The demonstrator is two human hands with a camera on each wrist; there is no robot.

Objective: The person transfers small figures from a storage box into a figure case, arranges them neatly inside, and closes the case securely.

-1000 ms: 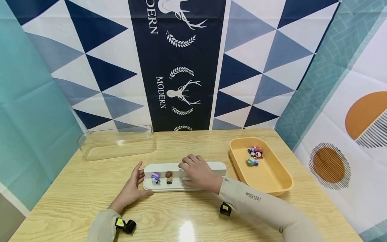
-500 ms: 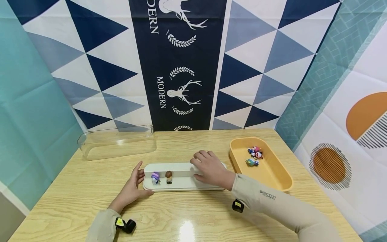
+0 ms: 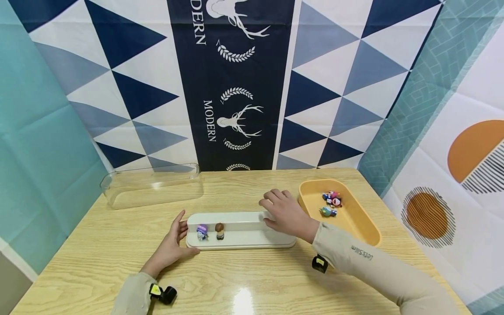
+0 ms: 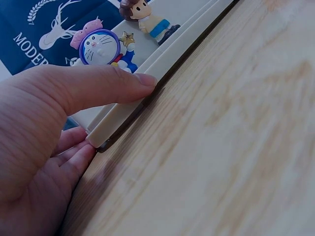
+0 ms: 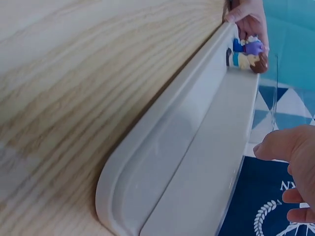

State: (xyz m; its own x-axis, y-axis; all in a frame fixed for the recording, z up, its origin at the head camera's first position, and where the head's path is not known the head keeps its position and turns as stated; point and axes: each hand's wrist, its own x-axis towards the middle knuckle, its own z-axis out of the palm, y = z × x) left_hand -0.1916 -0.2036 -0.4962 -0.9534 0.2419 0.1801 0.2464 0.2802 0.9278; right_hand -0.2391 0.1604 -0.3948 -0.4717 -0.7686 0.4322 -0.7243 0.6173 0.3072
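Your 2 hands are sitting well apart, at opposite ends of the white stand point(image 3: 244, 238). Your left hand point(image 3: 171, 243) is gripping its left end, thumb pressing the front edge. Your right hand point(image 3: 286, 214) is hovering over the right end, fingers loosely bent, thumb apart. 2 toys are standing side by side on the stand's left half: purple-topped figure point(image 3: 202, 232), then brown-haired figure point(image 3: 219, 231). Right, a yellow bin point(image 3: 350, 225) is holding a toy pile point(image 3: 332, 199) and 1 teal figure point(image 3: 327, 211). Back left, a clear cover point(image 3: 157, 188) is resting on the bench point(image 3: 204, 284).
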